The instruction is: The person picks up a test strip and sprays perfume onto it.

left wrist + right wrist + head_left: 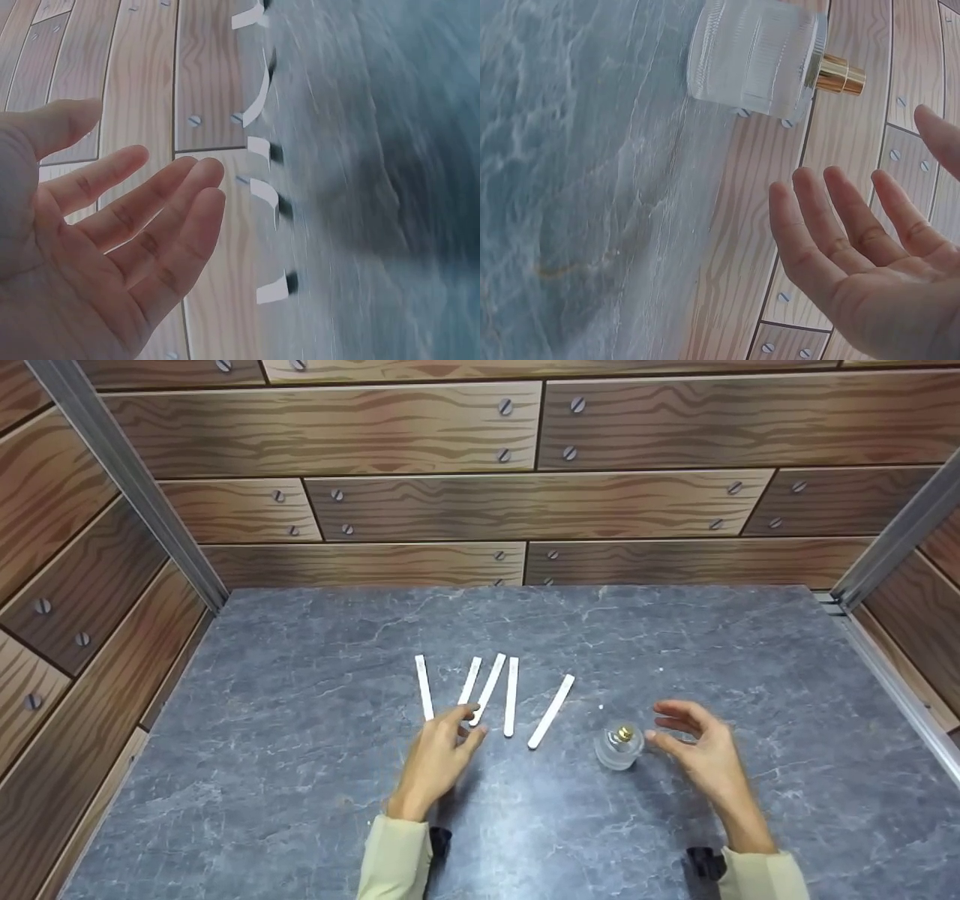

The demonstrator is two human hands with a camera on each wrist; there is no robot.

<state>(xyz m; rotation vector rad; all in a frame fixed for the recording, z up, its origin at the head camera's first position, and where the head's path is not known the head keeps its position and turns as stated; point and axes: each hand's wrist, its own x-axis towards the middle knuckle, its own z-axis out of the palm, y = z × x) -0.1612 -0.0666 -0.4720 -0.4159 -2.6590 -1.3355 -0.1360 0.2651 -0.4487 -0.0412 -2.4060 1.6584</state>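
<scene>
Several narrow white paper strips [511, 697] lie roughly in a row on the table, fanned at slightly different angles. Over the near ends of the left ones hovers my left hand [439, 757], its fingers loosely bent; in the left wrist view the palm holds nothing. To the right of the strips stands a clear glass perfume bottle [616, 754], upright, with ribbed walls and a gold spray nozzle [841, 75]. My right hand [705, 757] is just right of the bottle, fingers spread and relaxed. A gap shows between that hand and the bottle in the right wrist view.
The grey marbled tabletop [300, 780] carries everything. Wood-patterned panels [420, 427] enclose it at the back and sides, with metal frame posts [135, 487] at the corners. A tiny white speck [601, 706] lies beyond the bottle.
</scene>
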